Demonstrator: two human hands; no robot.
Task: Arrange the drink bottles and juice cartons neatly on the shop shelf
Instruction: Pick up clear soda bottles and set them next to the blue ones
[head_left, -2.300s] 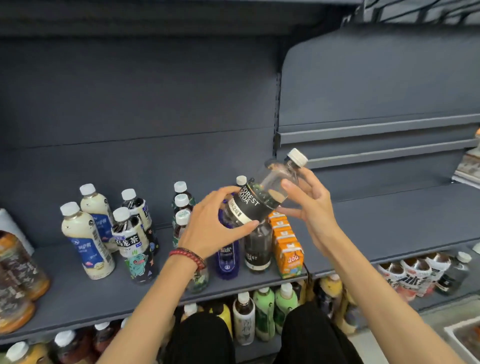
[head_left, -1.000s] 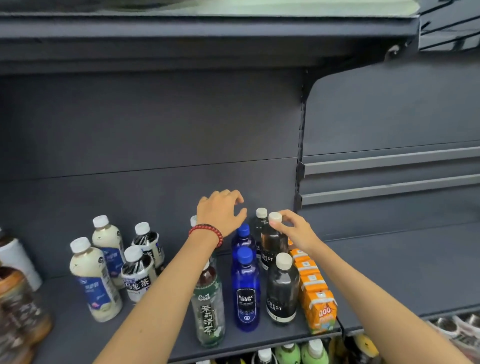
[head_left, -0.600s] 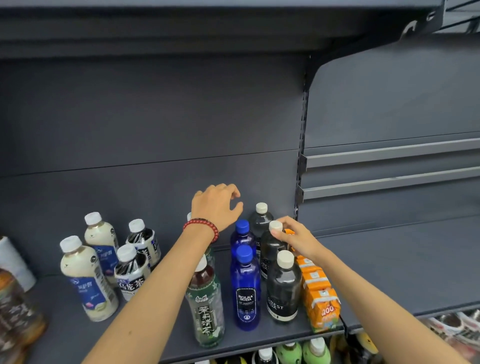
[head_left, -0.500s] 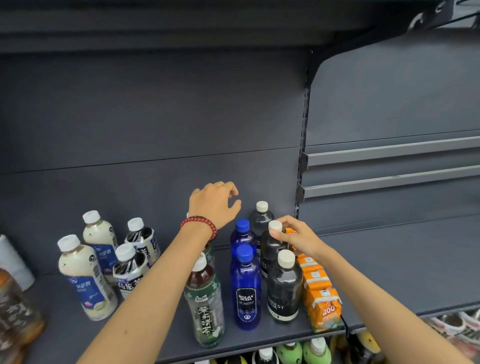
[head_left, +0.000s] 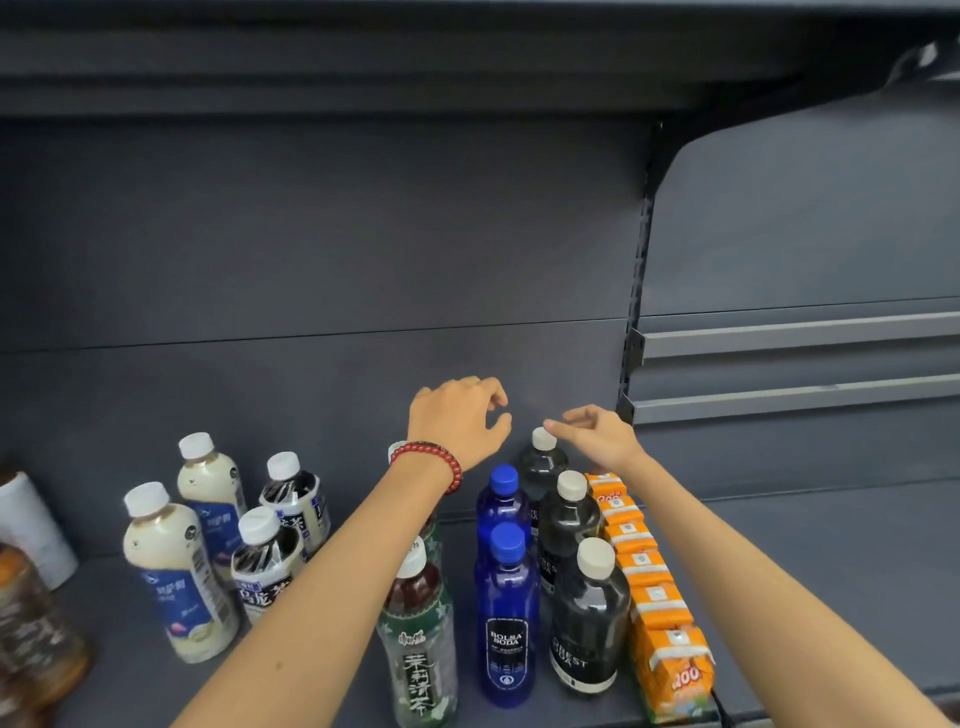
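Note:
Three dark soda bottles stand in a row front to back; the rear one (head_left: 541, 462) has a white cap. My right hand (head_left: 597, 435) hovers just above and right of that cap, fingers relaxed, holding nothing. My left hand (head_left: 460, 421), with a red bead bracelet, is raised over the back of the shelf, fingers loosely curled and empty. Two blue soda bottles (head_left: 506, 613) stand left of the dark row, and green tea bottles (head_left: 421, 654) line up under my left forearm. A row of orange juice cartons (head_left: 657, 618) runs along the right.
Milk tea bottles (head_left: 171, 571) and black-and-white tea bottles (head_left: 265, 566) stand loosely grouped at the left. Brown bottles (head_left: 31, 623) and a white roll (head_left: 26, 519) sit at the far left edge. The grey shelf (head_left: 831, 561) continues to the right past an upright bracket (head_left: 639, 332).
My right hand has let go of the middle dark bottle's cap and moved back and up beside the rear bottle's cap. My left hand has stayed raised above the back of the shelf.

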